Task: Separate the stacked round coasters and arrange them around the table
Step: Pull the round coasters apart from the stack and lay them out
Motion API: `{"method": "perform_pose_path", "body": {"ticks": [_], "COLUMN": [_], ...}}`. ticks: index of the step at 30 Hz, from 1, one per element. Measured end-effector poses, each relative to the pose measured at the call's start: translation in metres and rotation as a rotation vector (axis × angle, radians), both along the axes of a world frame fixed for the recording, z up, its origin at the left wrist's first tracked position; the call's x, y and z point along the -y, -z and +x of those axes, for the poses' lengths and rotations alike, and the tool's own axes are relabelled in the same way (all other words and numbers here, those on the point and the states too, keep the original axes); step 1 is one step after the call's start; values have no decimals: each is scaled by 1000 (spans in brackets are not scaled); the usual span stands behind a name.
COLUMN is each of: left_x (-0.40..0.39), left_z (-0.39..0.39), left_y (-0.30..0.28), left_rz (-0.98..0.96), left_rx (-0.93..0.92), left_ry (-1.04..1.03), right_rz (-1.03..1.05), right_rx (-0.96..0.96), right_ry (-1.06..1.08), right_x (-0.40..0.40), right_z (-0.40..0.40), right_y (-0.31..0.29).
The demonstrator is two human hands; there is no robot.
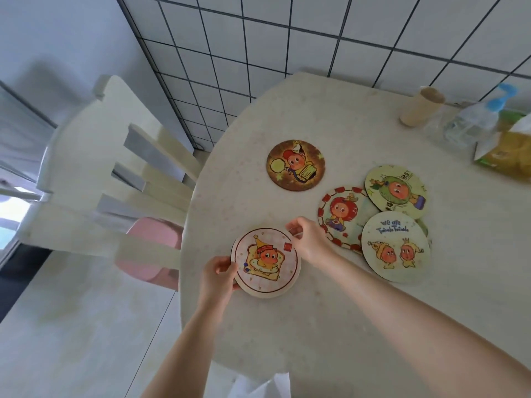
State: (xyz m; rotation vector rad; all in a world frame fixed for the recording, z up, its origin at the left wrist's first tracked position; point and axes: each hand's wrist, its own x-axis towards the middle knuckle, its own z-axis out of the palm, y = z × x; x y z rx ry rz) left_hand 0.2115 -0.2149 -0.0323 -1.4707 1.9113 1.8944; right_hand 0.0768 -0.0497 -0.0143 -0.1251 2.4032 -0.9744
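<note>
A pink-rimmed toast coaster (265, 262) lies near the left edge of the pale table (316, 326). My left hand (217, 278) grips its left rim and my right hand (306, 239) pinches its upper right rim. A brown coaster (296, 165) lies alone farther back. To the right, three coasters overlap: a red-bordered one (340, 218), a green one (396, 191) and a cream one with blue lettering (396, 247) on top at the front.
A cream chair (115, 168) with a pink cushion (155, 248) stands left of the table. A cardboard tube (421, 106), a clear bottle with a blue cap (471, 119) and a yellow-green packet (508, 156) sit at the back right by the tiled wall.
</note>
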Motion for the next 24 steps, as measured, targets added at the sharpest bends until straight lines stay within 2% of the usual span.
{"method": "perform_pose_path", "body": {"ticks": [3, 8, 12, 21, 24], "left_x": [4, 3, -4, -98, -139], "left_z": [2, 1, -22, -110, -134], "left_y": [1, 1, -6, -28, -26], "left_rz": [-35, -254, -387, -300, -256], "left_rx": [28, 105, 144, -11, -12], "left_ry": [32, 128, 187, 371, 434], "right_rz": [-21, -40, -42, -47, -40], "right_rx": [29, 90, 68, 39, -43], "right_ry": [-25, -87, -77, 180, 234], "right_x": [5, 1, -24, -133, -163], "right_z": [0, 1, -9, -43, -52], "right_y": [1, 2, 2, 0, -1]}}
